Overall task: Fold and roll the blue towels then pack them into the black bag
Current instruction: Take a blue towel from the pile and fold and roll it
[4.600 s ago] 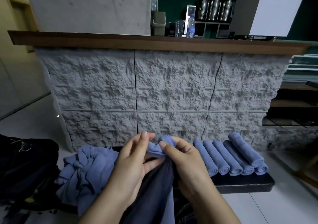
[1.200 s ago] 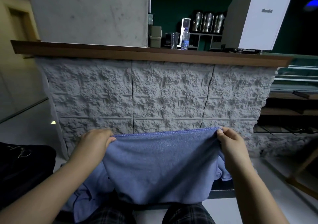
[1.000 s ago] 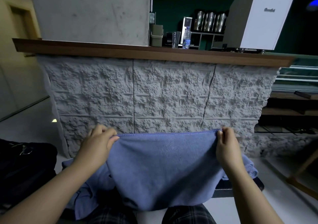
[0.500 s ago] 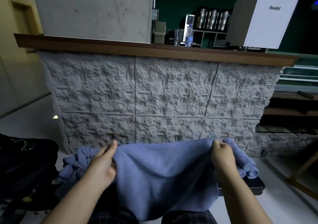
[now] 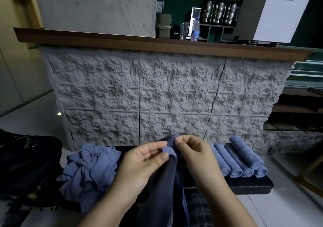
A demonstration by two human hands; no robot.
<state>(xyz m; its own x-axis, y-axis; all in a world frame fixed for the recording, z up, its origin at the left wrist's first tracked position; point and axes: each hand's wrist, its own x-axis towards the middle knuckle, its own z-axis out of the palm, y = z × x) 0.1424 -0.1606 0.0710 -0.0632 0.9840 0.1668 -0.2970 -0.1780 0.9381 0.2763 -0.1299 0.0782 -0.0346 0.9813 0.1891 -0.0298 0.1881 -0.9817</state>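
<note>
We pinch the top corners of one blue towel (image 5: 167,179) together, left hand (image 5: 139,165) and right hand (image 5: 197,158) both gripping it above the tabletop's (image 5: 251,185) near edge. Rolled towels (image 5: 239,158) lie at its right end, a loose pile (image 5: 89,169) at its left, beside the black bag (image 5: 26,160).

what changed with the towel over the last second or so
Both hands came together: the left hand and right hand brought the corners of the spread towel to the middle, so it now hangs folded between them. The pile, rolled towels and bag stayed put.
</note>
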